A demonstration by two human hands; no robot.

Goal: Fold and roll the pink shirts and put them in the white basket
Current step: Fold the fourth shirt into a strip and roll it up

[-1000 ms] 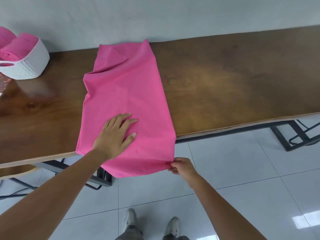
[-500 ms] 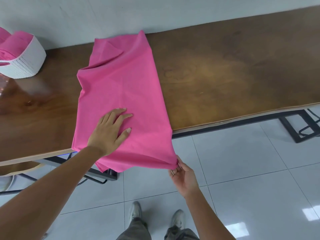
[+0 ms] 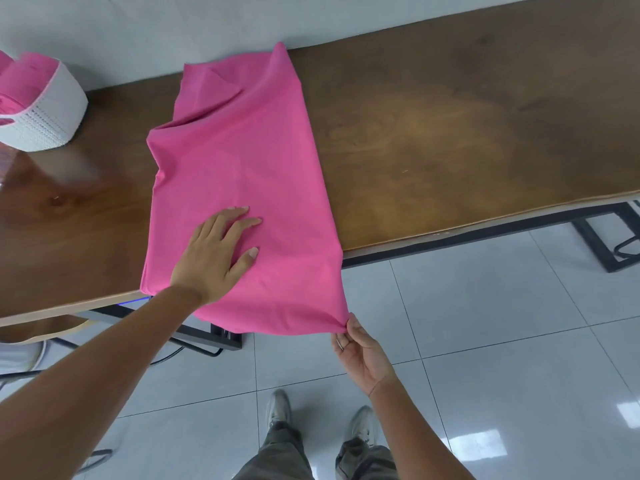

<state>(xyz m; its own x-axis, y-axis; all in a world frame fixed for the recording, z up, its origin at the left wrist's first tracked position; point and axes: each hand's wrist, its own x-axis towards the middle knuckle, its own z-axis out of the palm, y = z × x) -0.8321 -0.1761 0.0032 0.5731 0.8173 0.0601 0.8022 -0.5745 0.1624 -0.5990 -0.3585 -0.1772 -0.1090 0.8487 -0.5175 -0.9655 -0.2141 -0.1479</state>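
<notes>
on the brown table (image 3: 450, 140), our left hand (image 3: 214, 258) lies flat, fingers straight, pinning the pink shirt (image 3: 242, 174); our right hand (image 3: 360, 351) pinches its overhanging corner, likely to tension it. white basket (image 3: 52, 112) waits far left.

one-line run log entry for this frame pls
stage: folding | left hand: flat on pink shirt | right hand: pinches hanging corner | white basket: holds rolled shirts
</notes>
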